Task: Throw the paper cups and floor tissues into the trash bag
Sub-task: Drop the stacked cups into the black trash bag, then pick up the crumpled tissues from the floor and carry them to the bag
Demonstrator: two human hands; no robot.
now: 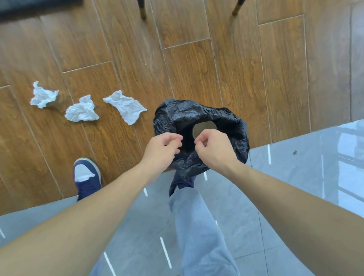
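Open floor to the left of the hands, bag mouth blocked on its near side.

Both hands, left hand (162,146) and right hand (213,149), pinch the near rim of the trash bag (225,119), so the mouth lies open only beyond the knuckles. Left of the left hand, three tissues (82,110) lie apart on bare wood floor (80,46) with nothing over them. Below that hand a shoe (87,178) stands close. Far ahead, two chair legs (140,2) stand well apart from the bag.
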